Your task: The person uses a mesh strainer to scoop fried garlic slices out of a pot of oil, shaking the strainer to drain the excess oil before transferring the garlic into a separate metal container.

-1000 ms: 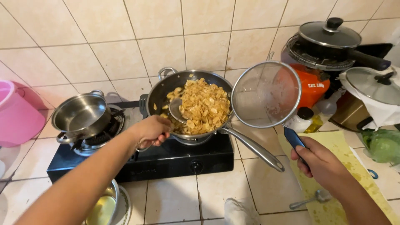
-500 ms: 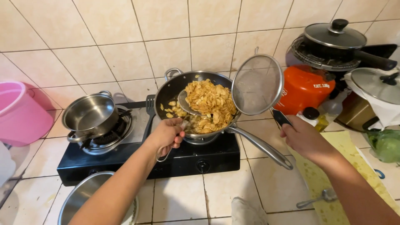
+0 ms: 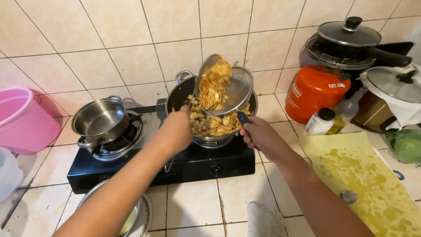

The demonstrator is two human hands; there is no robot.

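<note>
Here we see the left hand (image 3: 177,129) closed on the handle of a metal skimmer (image 3: 206,72), lifted with fried chips (image 3: 213,85) on it. The right hand (image 3: 258,136) grips the blue handle of a round mesh strainer (image 3: 239,90), just beside the skimmer, above the dark wok (image 3: 180,94). Left stands a steel pot (image 3: 101,120) on the black stove (image 3: 193,164).

left hand (image 3: 177,129): ladle (image 3: 206,74) of chips (tilted) | right hand (image 3: 258,136): strainer (image 3: 234,94) over wok (image 3: 175,94)
</note>
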